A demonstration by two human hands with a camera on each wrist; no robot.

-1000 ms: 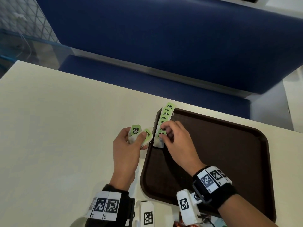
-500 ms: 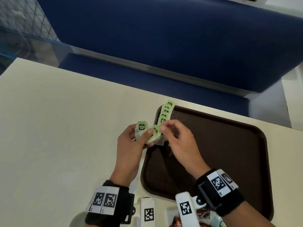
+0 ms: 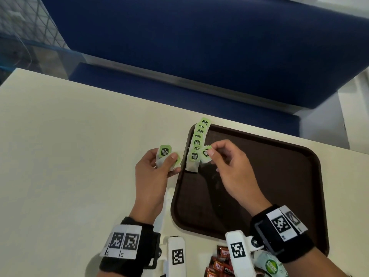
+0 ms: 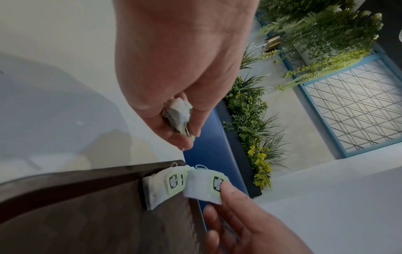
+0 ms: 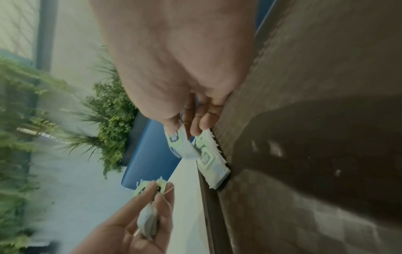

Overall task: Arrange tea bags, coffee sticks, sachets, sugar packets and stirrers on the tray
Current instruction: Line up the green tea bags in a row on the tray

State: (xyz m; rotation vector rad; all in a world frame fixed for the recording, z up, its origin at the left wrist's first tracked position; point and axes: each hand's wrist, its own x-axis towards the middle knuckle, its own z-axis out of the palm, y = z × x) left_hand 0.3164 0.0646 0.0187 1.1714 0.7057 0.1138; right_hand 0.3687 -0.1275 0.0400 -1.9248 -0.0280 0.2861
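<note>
A dark brown tray (image 3: 279,186) lies on the cream table. Several green-tagged tea bags (image 3: 197,144) lean in an overlapping row along its left rim, also seen in the left wrist view as tea bags (image 4: 161,187) and in the right wrist view as tea bags (image 5: 212,165). My left hand (image 3: 157,172), just left of the tray, grips a small bunch of tea bags (image 3: 165,158). My right hand (image 3: 229,166) hovers over the tray's left part and pinches one tea bag (image 3: 205,154) by its green tag, beside the row's near end.
Red-brown coffee sachets (image 3: 219,262) and a green-labelled packet (image 3: 270,265) lie at the table's near edge below the tray. A blue bench (image 3: 199,56) runs behind the table. Bare tabletop (image 3: 69,146) spreads to the left.
My right hand went from the row to my left hand, took one tea bag from the bunch, and now holds it back over the tray beside the row.
</note>
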